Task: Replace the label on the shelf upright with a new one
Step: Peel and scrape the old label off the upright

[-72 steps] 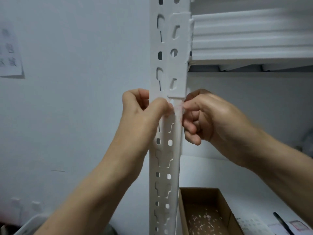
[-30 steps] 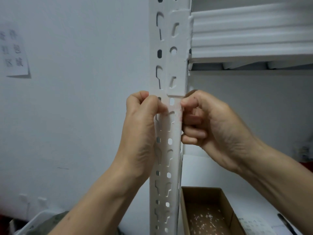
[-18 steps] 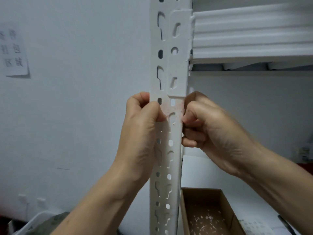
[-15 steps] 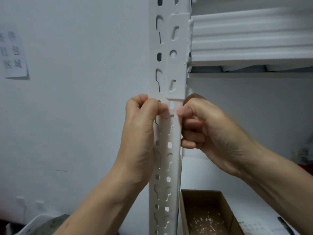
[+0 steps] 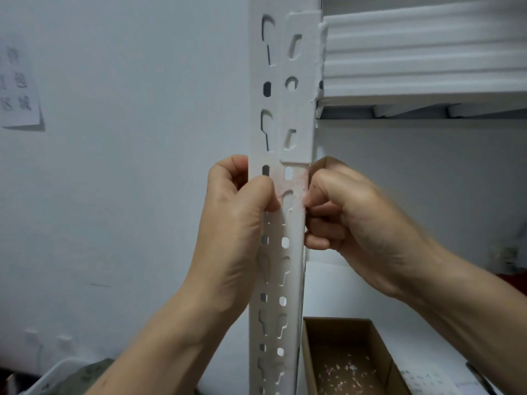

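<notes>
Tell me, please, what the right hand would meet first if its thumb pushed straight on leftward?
Most likely the shelf upright: the right hand has its thumb tip at the upright's right edge, beside the pinkish label residue. Actual contact is unclear.

- A storeroom or stockroom, by the look of it.
- White slotted metal shelf upright (image 5: 281, 252) carrying a shelf (image 5: 422, 92).
- Printed paper notice (image 5: 18, 89) stuck on the bare wall.
- Open cardboard box (image 5: 346, 357) holding paper scraps.

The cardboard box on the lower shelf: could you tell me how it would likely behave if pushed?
The cardboard box is open-topped and holds only small paper scraps, so it is probably light and would slide easily. Its thin walls would likely flex if squeezed.
</notes>
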